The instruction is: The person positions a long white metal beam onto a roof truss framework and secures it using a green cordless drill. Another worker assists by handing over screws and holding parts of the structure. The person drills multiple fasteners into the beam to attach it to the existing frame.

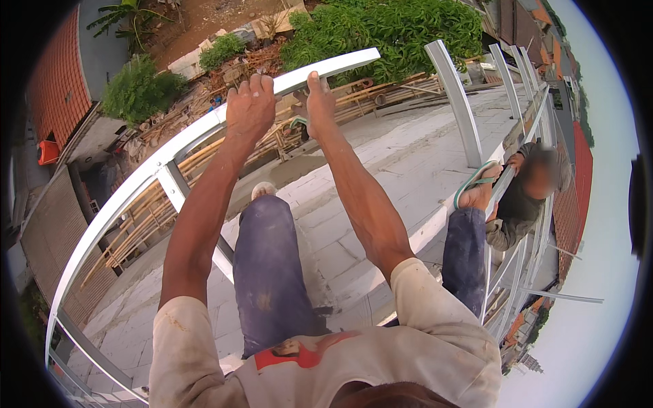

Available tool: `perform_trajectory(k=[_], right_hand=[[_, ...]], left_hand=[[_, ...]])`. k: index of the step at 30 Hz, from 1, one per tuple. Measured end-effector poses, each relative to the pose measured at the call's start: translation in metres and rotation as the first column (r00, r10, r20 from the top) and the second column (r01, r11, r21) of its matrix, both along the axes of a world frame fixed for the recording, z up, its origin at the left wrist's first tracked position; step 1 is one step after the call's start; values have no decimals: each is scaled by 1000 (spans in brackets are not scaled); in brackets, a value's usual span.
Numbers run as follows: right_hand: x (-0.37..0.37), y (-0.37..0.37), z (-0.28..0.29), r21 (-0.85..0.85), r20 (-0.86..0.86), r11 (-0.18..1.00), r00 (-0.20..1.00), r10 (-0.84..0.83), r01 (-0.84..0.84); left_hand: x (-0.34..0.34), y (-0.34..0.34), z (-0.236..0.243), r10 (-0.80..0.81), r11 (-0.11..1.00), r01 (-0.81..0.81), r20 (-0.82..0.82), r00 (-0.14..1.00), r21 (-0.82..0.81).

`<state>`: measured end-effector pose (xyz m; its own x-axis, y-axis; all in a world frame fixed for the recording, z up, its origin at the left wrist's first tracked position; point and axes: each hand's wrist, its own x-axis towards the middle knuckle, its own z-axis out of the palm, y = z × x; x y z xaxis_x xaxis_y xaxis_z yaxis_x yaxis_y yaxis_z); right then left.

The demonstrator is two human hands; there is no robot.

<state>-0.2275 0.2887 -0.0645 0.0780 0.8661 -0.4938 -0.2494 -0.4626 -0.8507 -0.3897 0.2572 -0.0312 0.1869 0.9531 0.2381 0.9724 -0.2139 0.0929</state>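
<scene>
A long silvery-white metal channel beam (194,136) runs from the far middle down the left side, bent by the lens. My left hand (250,105) is closed over it, knuckles up. Farther along, near the beam's free end, my right hand (320,105) grips it with the thumb on top; its other fingers are partly hidden behind the beam. Just under that hand is a small green-edged thing (298,122) I cannot make out. A metal strut (173,185) joins the beam from below, left of my left forearm.
A grey block wall (320,204) runs below me. Metal struts (456,102) stand at the right, where a co-worker (527,204) holds onto the framework. My sandalled right foot (476,194) rests near them. Bamboo poles (163,204), trees (381,34) and roofs (61,81) lie lower down.
</scene>
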Motion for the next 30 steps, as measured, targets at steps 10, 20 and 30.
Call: perform_trajectory(k=[10, 20, 30], right_hand=[[6, 10, -4, -56, -191, 998, 981, -25, 15], [-12, 22, -7, -90, -436, 971, 868, -240, 223], [-14, 47, -37, -66, -671, 937, 680, -296, 343]], left_hand=[[19, 15, -5, -21, 1000, 22, -49, 999, 19], [18, 14, -6, 2, 991, -9, 56, 998, 133], [21, 21, -4, 33, 998, -28, 111, 993, -49]])
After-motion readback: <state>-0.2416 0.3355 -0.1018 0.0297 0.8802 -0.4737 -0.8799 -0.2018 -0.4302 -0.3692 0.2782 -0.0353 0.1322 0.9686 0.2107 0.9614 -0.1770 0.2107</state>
